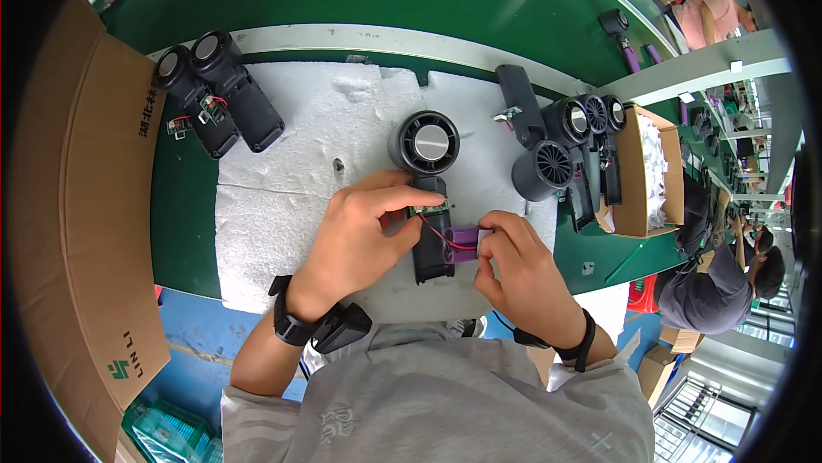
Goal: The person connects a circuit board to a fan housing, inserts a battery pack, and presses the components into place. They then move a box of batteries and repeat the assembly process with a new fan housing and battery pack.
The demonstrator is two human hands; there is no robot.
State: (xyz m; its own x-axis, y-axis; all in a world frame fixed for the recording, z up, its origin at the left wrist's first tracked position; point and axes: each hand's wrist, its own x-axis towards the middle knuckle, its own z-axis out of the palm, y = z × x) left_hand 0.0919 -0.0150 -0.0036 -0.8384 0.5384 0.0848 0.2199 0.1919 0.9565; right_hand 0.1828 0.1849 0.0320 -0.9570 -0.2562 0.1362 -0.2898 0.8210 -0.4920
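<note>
A black handheld fan body point(433, 266) lies in front of me, its round head point(430, 143) pointing away and its handle towards me. Across the handle sits a small green circuit board point(438, 206); the index finger and thumb of my left hand point(355, 227) close on it from the left. My right hand point(524, 274) pinches a purple battery pack point(462, 244) by its pale end, just right of the handle. Red and dark wires point(438, 235) run between board and pack. My fingertips partly hide the board's left end.
White foam sheets point(274, 223) cover the green bench point(184, 240). Two similar black bodies point(244, 103) lie at the left, several more fan parts point(548, 167) at the right. A cardboard box of white pieces point(659, 163) stands beyond them. A tall carton point(94, 189) borders the left side.
</note>
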